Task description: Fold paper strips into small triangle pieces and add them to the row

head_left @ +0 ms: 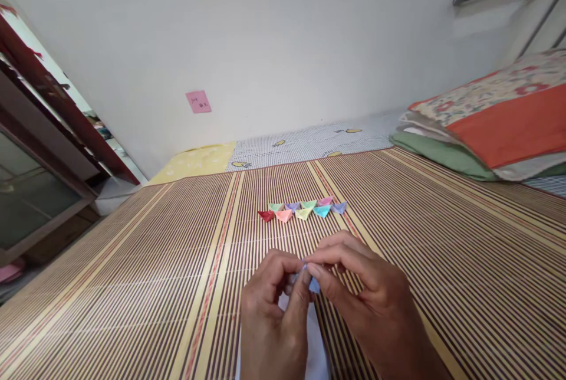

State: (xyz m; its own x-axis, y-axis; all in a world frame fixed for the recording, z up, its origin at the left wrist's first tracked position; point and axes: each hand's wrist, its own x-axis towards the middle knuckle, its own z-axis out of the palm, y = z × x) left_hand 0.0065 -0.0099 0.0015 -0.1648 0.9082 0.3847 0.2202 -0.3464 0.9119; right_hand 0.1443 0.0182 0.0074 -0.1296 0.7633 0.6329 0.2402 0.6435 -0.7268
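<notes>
A small piece of blue paper (pixel 314 285) is pinched between both hands near the bottom centre, mostly hidden by the fingers. My left hand (pixel 280 309) grips it from the left between thumb and forefinger. From the right, my right hand (pixel 367 291) holds its upper edge with thumb and forefinger, the fingertips of both hands almost touching. Beyond the hands, several small folded paper pieces lie in two rows, among them a red one (pixel 266 215), a pale yellow one (pixel 305 213) and a cyan one (pixel 322 211). White paper (pixel 315 344) lies under my hands.
The striped mat (pixel 145 268) covers the surface. Folded bedding in orange and floral cloth (pixel 522 126) is piled at the right, above a green layer. A pink note (pixel 198 101) is on the white wall. At the left stands a glass-fronted cabinet (pixel 30 191).
</notes>
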